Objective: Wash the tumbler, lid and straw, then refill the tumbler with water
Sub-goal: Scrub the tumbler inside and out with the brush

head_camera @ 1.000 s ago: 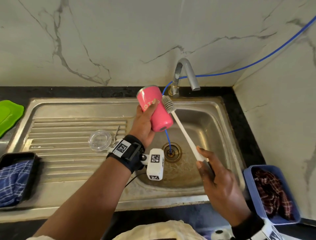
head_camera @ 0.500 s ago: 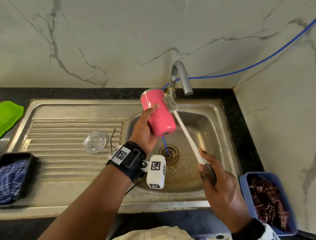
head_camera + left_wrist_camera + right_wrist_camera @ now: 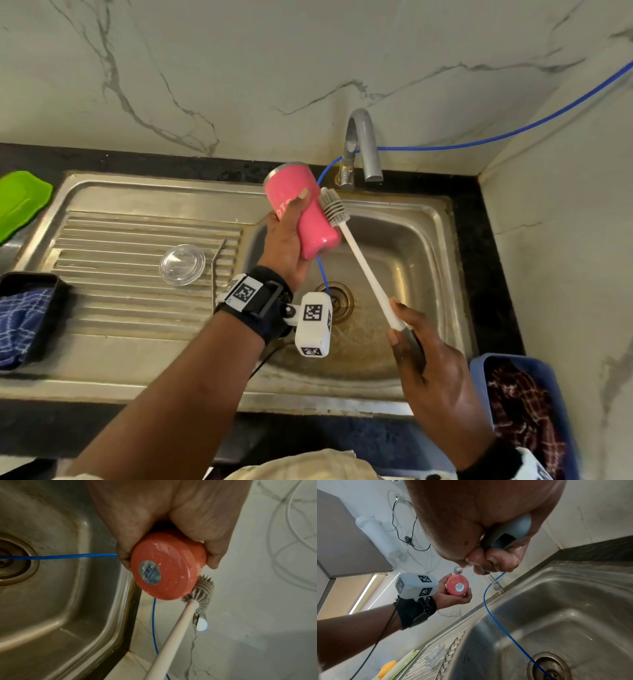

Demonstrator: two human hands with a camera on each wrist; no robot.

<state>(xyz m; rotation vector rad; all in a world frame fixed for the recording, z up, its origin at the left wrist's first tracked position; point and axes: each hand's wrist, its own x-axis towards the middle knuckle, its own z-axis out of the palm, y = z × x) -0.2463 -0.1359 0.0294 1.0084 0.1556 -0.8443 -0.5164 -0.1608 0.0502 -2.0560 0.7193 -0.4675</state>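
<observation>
My left hand (image 3: 286, 236) grips the pink tumbler (image 3: 305, 209) over the sink basin, tilted with its base (image 3: 164, 569) toward me and its mouth away. My right hand (image 3: 424, 363) holds the handle of a long white bottle brush (image 3: 363, 267). Its grey bristle head (image 3: 334, 207) lies against the tumbler's right side near the base, as the left wrist view shows at the brush head (image 3: 202, 591). The clear lid (image 3: 182, 264) lies flat on the drainboard. A thin metal straw (image 3: 216, 270) lies just right of the lid.
The tap (image 3: 363, 150) stands behind the basin, a blue hose (image 3: 479, 140) running from it along the wall and down to the drain (image 3: 337, 301). A green board (image 3: 20, 202) and a black tray with blue cloth (image 3: 20, 322) sit left; a blue tub of cloth (image 3: 524, 404) sits right.
The brush head has slid a little down the tumbler's side toward its base. The left hand keeps its grip on the tumbler; the view has shifted slightly.
</observation>
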